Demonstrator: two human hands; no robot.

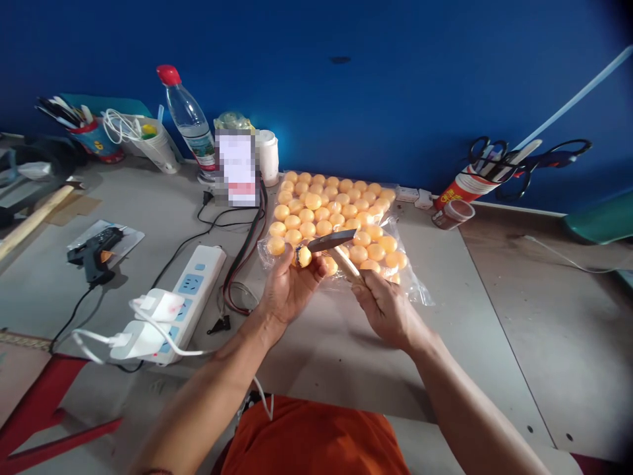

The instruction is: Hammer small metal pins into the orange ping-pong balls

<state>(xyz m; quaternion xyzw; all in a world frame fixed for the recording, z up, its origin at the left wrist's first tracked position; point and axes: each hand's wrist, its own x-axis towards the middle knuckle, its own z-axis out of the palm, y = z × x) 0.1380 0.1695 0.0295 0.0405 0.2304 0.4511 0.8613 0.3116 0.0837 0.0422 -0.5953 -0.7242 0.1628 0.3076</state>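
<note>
My left hand (291, 285) is closed around a single orange ball (304, 256), held up in front of me. My right hand (384, 305) grips the wooden handle of a knife (332, 241), whose dark blade lies across the top of that ball. Just behind both hands lies a clear plastic bag (414, 287) packed with several orange balls (336, 211) on the grey table (326, 343).
A white power strip (195, 285) with plugged chargers and cables lies left of my hands, a black glue gun (97, 252) further left. A water bottle (188, 119), cups and pen holders stand along the blue wall. A tipped red can with scissors (487, 168) lies at the right.
</note>
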